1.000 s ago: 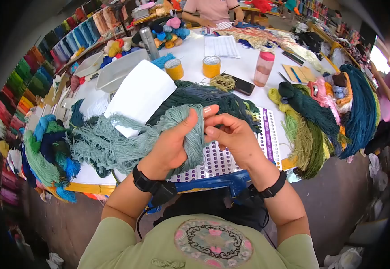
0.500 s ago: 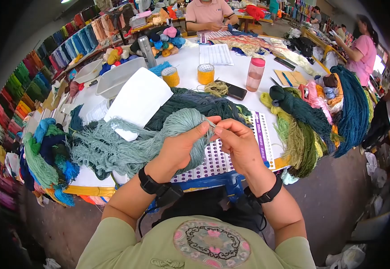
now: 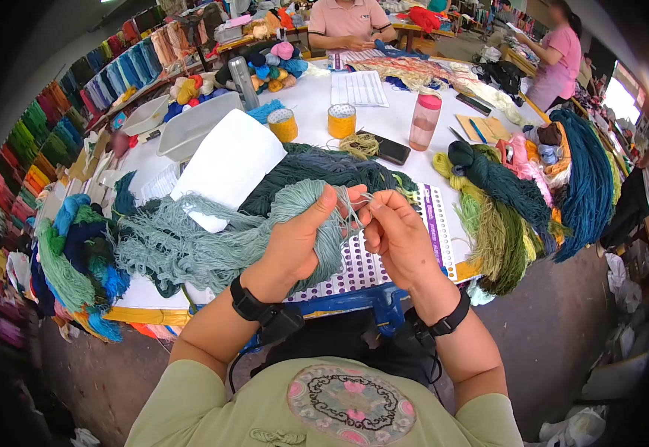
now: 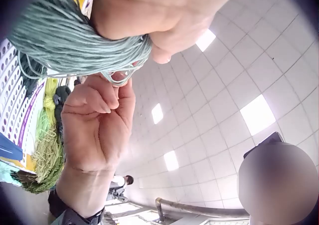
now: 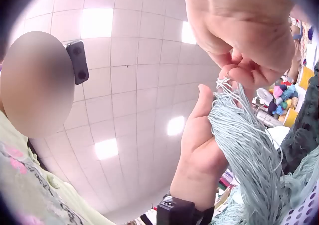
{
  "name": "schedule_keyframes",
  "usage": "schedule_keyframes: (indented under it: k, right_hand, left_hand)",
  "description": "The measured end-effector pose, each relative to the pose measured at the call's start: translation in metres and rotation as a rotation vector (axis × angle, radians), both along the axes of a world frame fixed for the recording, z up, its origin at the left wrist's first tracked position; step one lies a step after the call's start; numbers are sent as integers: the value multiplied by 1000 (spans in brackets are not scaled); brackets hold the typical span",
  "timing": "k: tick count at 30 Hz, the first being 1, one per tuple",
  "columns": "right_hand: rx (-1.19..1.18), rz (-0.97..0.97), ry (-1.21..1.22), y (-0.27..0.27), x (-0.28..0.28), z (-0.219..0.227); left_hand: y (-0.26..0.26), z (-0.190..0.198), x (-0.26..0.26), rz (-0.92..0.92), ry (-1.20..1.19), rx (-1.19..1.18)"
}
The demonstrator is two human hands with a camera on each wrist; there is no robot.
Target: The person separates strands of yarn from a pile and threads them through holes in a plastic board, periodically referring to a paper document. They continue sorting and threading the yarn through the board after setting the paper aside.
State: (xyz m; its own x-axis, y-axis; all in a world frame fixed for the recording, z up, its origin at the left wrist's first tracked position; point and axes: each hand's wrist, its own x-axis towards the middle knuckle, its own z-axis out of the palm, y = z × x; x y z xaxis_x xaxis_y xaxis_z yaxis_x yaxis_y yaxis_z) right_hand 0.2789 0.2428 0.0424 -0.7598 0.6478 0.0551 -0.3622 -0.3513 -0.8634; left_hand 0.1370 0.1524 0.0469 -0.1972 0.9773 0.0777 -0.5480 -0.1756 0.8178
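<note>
A skein of pale grey-green thread (image 3: pixel 298 200) is gripped in my left hand (image 3: pixel 292 242), the thumb lying along its near side. From its end, loose strands run across to my right hand (image 3: pixel 403 242), whose thumb and fingertips pinch them. The right wrist view shows the thin loops (image 5: pixel 227 88) drawn up between those fingertips above the skein (image 5: pixel 244 140). More thread of the same colour (image 3: pixel 183 242) trails left over the table. In the left wrist view, the right hand (image 4: pixel 94 122) sits close beneath the skein's end.
Dark green skeins (image 3: pixel 295 175) and a white sheet (image 3: pixel 231 164) lie behind my hands, a perforated card (image 3: pixel 432 223) beneath them. Farther back stand tape rolls (image 3: pixel 342 121), a bottle (image 3: pixel 424 123) and a phone (image 3: pixel 393 151). More skeins (image 3: pixel 581 186) hang over the right edge.
My right fingertips have taken hold of strands at the skein's end and drawn them into a looser fan. The left hand keeps its grip. A person at the right has come into view and shifted left.
</note>
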Motion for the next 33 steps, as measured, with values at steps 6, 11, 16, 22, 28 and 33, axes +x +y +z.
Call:
schedule_keyframes:
  k: [6,11,16,22,28,33]
  right_hand:
    - [136,-7,-150,-4,-3,4]
    - [91,-49,-107,-5,-4,1]
    - [-166,-14,25,-3,-4,0]
    - [33,20,-143,1,1,1]
    - [358,11,-253,-2,2,3]
    - [159,18,-182,0,4,2]
  left_hand:
    - [-4,7,9,43,184,-35]
    - [-2,3,10,75,258,-26]
    - [3,-13,1,62,161,1]
    - [-3,3,1,-34,18,-3]
    - [-2,-2,3,-62,124,10]
    - [0,-1,3,-39,170,13]
